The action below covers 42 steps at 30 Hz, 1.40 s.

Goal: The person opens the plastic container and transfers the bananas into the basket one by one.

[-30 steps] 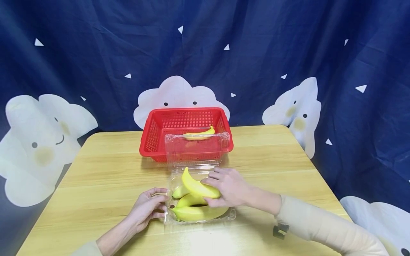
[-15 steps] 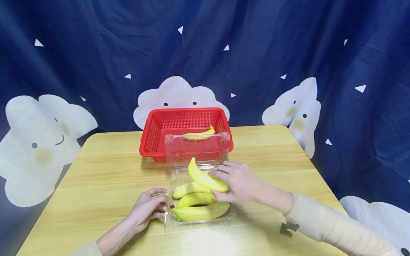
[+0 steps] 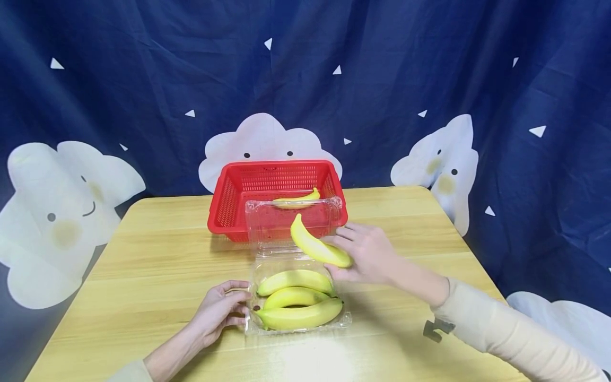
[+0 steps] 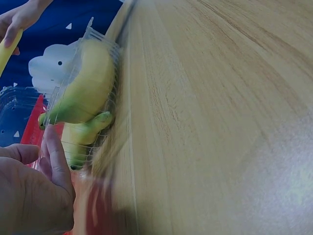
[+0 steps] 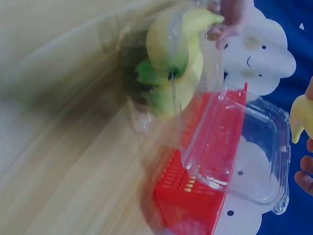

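Note:
My right hand [image 3: 365, 254] grips a yellow banana [image 3: 315, 246] by its thick end, fingers and thumb around it. This banana is raised above the clear plastic clamshell box [image 3: 253, 326], its thin end pointing up and away. Inside the box's base lie three bananas [image 3: 298, 315] side by side, green at their tips. The box's lid [image 3: 258, 223] stands open at the back. My left hand [image 3: 217, 313] stays at the box's left side, its fairly straight fingers touching the wall. In the left wrist view, the fingers [image 4: 57, 161] lie against the clear wall.
Behind the clamshell stands a red perforated basket [image 3: 219, 212] with another banana [image 3: 305, 197] in it, partly seen through the lid. Both rest on a wooden table [image 3: 167, 254]. A blue curtain [image 3: 305, 69] with white clouds hangs close behind the table.
My right hand has lifted the banana from the pile in the box, up and to the right toward the basket. The three bananas beneath show more fully. The left hand has not moved.

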Each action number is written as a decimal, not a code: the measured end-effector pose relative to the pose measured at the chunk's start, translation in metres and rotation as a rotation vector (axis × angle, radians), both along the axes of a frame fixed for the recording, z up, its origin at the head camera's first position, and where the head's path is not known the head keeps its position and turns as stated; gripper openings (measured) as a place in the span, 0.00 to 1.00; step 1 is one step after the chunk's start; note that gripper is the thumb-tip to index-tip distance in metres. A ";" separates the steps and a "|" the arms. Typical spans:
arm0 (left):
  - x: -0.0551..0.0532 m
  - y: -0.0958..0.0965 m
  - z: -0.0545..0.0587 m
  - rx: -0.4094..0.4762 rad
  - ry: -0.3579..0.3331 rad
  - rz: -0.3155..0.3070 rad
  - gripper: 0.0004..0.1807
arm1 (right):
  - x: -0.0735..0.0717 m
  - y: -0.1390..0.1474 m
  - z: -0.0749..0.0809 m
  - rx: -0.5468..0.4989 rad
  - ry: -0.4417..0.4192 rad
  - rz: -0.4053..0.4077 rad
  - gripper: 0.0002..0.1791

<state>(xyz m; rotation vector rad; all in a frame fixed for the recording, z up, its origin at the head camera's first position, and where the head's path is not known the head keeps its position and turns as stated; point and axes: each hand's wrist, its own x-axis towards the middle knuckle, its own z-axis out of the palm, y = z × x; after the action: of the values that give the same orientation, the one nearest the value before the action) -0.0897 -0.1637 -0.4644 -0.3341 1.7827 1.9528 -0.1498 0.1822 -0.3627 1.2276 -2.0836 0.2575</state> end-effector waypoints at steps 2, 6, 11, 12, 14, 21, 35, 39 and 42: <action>0.000 0.000 0.000 -0.001 0.001 -0.001 0.25 | -0.003 0.001 0.002 -0.001 -0.005 -0.005 0.24; 0.000 0.000 0.001 -0.003 0.004 0.001 0.24 | -0.009 0.004 0.007 -0.010 -0.004 -0.019 0.25; 0.000 0.000 0.001 0.002 0.001 0.005 0.23 | -0.018 0.008 0.014 -0.027 0.003 -0.012 0.24; 0.000 0.000 0.001 0.002 -0.001 0.006 0.23 | -0.020 0.009 0.015 -0.033 0.001 -0.007 0.23; 0.000 0.000 0.001 0.003 -0.002 0.007 0.23 | -0.025 0.011 0.017 -0.048 0.004 0.000 0.24; 0.000 0.000 0.002 0.000 -0.004 0.008 0.23 | -0.039 0.017 0.027 -0.108 0.020 0.009 0.24; -0.001 0.001 0.000 -0.014 -0.006 0.014 0.24 | -0.072 0.032 0.036 -0.119 -0.024 -0.082 0.21; -0.001 0.000 0.000 -0.015 0.000 0.011 0.24 | -0.081 0.038 0.034 -0.092 -0.043 -0.107 0.22; 0.000 0.000 0.001 -0.011 0.004 -0.002 0.25 | -0.088 0.043 0.032 -0.083 -0.053 -0.109 0.23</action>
<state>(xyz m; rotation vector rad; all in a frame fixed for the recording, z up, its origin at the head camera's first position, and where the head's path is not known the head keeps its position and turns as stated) -0.0899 -0.1633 -0.4636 -0.3325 1.7964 1.9438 -0.2378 0.2253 -0.3312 1.0645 -2.1550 0.3263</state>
